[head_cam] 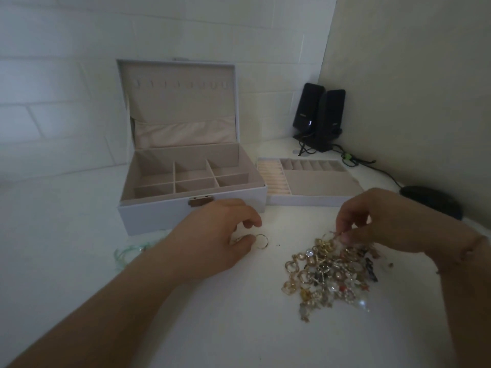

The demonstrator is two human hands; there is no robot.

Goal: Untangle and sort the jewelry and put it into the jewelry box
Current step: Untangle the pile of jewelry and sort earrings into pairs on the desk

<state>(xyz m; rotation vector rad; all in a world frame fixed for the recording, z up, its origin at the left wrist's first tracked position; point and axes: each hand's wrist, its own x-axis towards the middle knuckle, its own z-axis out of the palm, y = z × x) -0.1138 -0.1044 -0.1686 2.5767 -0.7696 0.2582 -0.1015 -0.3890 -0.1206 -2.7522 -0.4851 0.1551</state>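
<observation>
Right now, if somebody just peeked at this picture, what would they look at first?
Probably the glittery heap of tangled jewelry on the white table, where the right hand pinches a piece at the top of the pile. Next, the open jewelry box behind, its compartments empty, with its tray set beside it. The left hand touches a small ring in front of the box.

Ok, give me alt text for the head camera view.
Right hand pinches a piece from the tangled jewelry pile; left hand holds a ring on the white table, before an open, empty jewelry box.
</observation>
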